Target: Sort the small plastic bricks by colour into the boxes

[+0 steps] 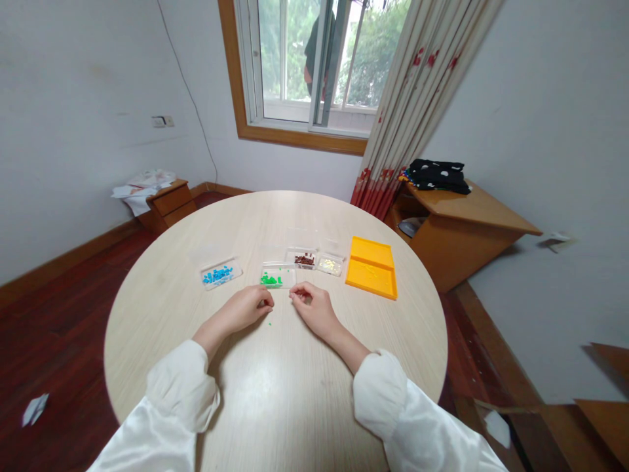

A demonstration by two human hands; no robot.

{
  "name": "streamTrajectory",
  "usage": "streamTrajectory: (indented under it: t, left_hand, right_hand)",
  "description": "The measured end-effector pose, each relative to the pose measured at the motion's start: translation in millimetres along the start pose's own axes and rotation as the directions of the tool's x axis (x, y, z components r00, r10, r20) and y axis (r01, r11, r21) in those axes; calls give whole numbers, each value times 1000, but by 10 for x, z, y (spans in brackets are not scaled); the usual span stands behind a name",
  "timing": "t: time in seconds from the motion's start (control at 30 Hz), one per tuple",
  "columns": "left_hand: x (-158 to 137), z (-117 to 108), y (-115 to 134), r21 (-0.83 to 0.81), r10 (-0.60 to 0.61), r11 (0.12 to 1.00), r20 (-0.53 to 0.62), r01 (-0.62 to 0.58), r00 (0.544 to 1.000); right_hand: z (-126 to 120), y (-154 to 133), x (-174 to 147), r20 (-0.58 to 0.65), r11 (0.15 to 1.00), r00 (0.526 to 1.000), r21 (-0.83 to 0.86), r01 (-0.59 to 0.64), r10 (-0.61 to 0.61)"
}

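My left hand (249, 305) rests over the table with its fingers curled together, near the front of a clear box (289, 278) of small green pieces (270, 280). Opposite it, my right hand (314, 307) has thumb and fingertips pinched beside the same box. Anything between the fingers of either hand is too small to make out. A single green piece (270, 324) lies on the table just below my left fingertips. Other clear boxes hold blue pieces (217, 275), dark brown pieces (304, 260) and pale yellow pieces (329, 265).
An open yellow case (372, 267) with a few small pieces lies at the right of the round table (295, 406). Behind to the right, folded black cloth (439, 176) sits on a wooden desk (472, 210). Papers (145, 183) cover a small cabinet at left.
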State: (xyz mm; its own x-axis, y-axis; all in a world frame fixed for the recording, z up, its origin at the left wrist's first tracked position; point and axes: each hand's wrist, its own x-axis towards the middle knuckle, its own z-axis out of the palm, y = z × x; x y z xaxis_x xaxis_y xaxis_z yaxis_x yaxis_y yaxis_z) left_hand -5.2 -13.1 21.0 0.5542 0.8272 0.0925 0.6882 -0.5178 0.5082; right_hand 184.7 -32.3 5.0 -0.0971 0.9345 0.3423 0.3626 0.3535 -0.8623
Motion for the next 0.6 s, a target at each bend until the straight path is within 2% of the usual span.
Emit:
streamTrajectory:
  t: [0.23,0.4,0.5,0.6]
  left_hand:
    - [2,19,35,-30,18,999,-62,-20,998]
    - [2,2,96,-110,-50,993,-152,33,987]
    - [30,27,104,-263,-111,963,-207,54,972]
    - [84,76,89,-520,-212,851,-213,73,954]
  right_hand:
    - [9,13,7,-16,1000,999,3,28,-28]
    - [41,89,53,-66,999,998,51,-19,23]
    - [74,160,90,-75,985,994,162,-63,76]
    - [92,215,107,-31,973,996,218,-74,83]
